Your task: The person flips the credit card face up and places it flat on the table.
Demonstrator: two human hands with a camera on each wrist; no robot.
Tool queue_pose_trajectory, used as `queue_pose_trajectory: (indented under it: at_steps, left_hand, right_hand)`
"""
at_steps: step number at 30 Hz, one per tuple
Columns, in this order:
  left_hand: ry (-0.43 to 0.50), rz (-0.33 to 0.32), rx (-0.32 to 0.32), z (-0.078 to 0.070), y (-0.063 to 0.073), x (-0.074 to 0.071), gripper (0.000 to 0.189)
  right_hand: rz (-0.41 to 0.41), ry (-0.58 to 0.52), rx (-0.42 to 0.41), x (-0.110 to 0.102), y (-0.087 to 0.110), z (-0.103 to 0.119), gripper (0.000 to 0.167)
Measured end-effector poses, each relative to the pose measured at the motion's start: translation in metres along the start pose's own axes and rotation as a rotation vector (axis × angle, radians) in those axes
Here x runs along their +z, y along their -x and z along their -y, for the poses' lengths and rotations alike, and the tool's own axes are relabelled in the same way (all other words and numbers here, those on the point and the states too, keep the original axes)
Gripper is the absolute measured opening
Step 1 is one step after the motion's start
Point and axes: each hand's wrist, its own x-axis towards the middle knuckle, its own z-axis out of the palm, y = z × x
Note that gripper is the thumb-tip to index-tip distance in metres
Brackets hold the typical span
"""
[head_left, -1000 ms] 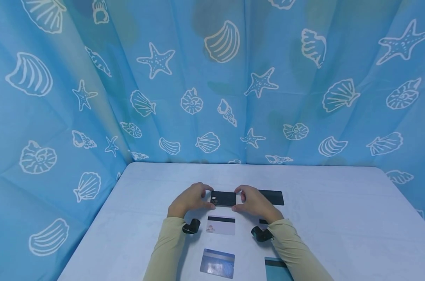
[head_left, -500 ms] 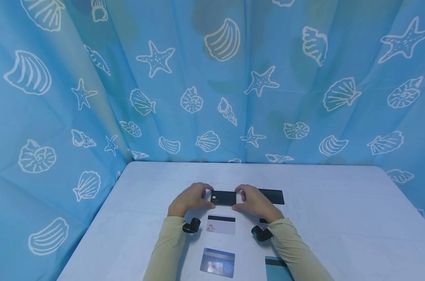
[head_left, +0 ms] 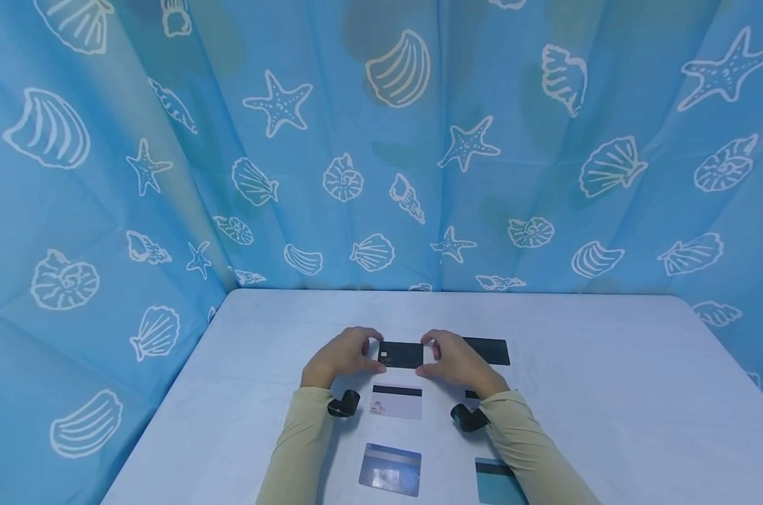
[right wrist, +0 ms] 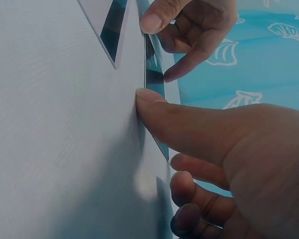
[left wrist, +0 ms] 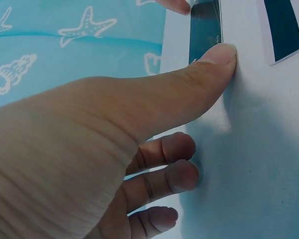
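Observation:
A black card printed "VIP", with a small pale square at its left, lies between both hands near the far part of the table. My left hand pinches its left end, thumb at the near corner and index finger at the far one. At the opposite end my right hand does the same. In the left wrist view the left thumb presses the long edge of the dark card, other fingers loosely curled below. The right wrist view shows both thumbs along the near edge of the card.
Just beyond the right hand lies another black card. Nearer are a white card with a black stripe, a blue card and a teal card. The right wrist partly covers a further striped card. A shell-patterned curtain hangs behind the table.
The black card's near edge looked thicker earlier and the card now looks flatter. Both hands keep their pinch in nearly the same place. The whole head view has shifted slightly.

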Motion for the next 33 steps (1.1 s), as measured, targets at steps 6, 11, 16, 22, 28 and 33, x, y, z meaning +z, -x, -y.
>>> queue_pose_trajectory:
  at_steps: [6, 11, 16, 22, 28, 33]
  left_hand:
    - [-0.003, 0.006, -0.004, 0.0, 0.001, -0.001, 0.061]
    - [-0.004, -0.004, 0.016, -0.002, 0.001, -0.004, 0.064]
    - [0.005, -0.017, 0.034, -0.005, 0.001, -0.009, 0.065]
    - [0.016, -0.067, 0.09, -0.011, 0.005, -0.016, 0.061]
    - [0.03, -0.146, 0.164, -0.015, 0.009, -0.017, 0.056]
    - [0.054, -0.197, 0.218, -0.023, 0.005, -0.014, 0.054]
  right_hand:
    - [-0.01, 0.027, -0.007, -0.001, 0.0, 0.002, 0.06]
    - [-0.037, 0.031, -0.019, -0.009, 0.002, 0.005, 0.059]
    - [-0.07, 0.018, -0.064, -0.022, 0.007, 0.008, 0.056]
    - [-0.156, -0.037, -0.136, -0.043, 0.021, 0.008, 0.053]
    - [-0.233, -0.039, -0.219, -0.068, 0.039, 0.0, 0.047]
    - [-0.279, -0.007, -0.243, -0.089, 0.046, -0.014, 0.044]
